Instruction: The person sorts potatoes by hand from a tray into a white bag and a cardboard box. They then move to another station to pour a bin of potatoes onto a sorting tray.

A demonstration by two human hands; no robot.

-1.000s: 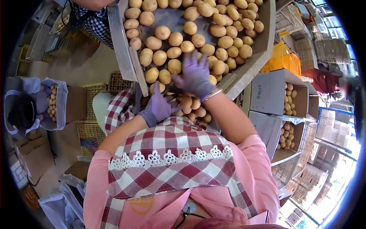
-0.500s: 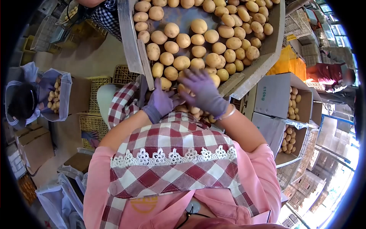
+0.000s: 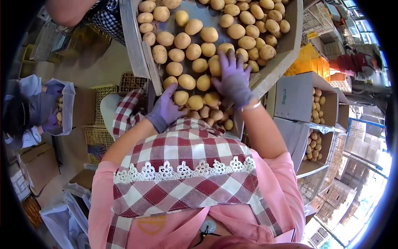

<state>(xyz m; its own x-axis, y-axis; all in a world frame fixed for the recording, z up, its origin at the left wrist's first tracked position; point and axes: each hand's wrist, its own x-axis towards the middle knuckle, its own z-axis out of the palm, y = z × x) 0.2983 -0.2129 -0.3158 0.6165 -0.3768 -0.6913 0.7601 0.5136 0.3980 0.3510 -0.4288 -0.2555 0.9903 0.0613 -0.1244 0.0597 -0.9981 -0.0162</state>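
Note:
Many yellow potatoes (image 3: 193, 52) lie on a metal-bottomed sorting tray with wooden sides (image 3: 278, 60). My right hand (image 3: 235, 83), in a purple-grey glove, rests over potatoes near the tray's right side, its fingers spread and touching them. At the tray's lower left corner is my left hand (image 3: 165, 110), gloved the same way, fingers apart beside a potato (image 3: 180, 98) at the near edge. Below that edge, more potatoes (image 3: 209, 114) are heaped between my hands, close to my checked apron (image 3: 186, 143). What holds that heap is mostly hidden.
Cartons (image 3: 293, 96) holding potatoes stand at the right, by an orange crate (image 3: 309, 62). On the left, a co-worker (image 3: 25, 110) handles potatoes in a lined box (image 3: 68, 103). Yellow crates (image 3: 98, 139) stand left of me. Another person's arm (image 3: 70, 10) shows at the upper left.
My right hand has moved up and right, from the near edge onto potatoes further in. Several potatoes have shifted toward the near edge. My left hand has lowered slightly to the left.

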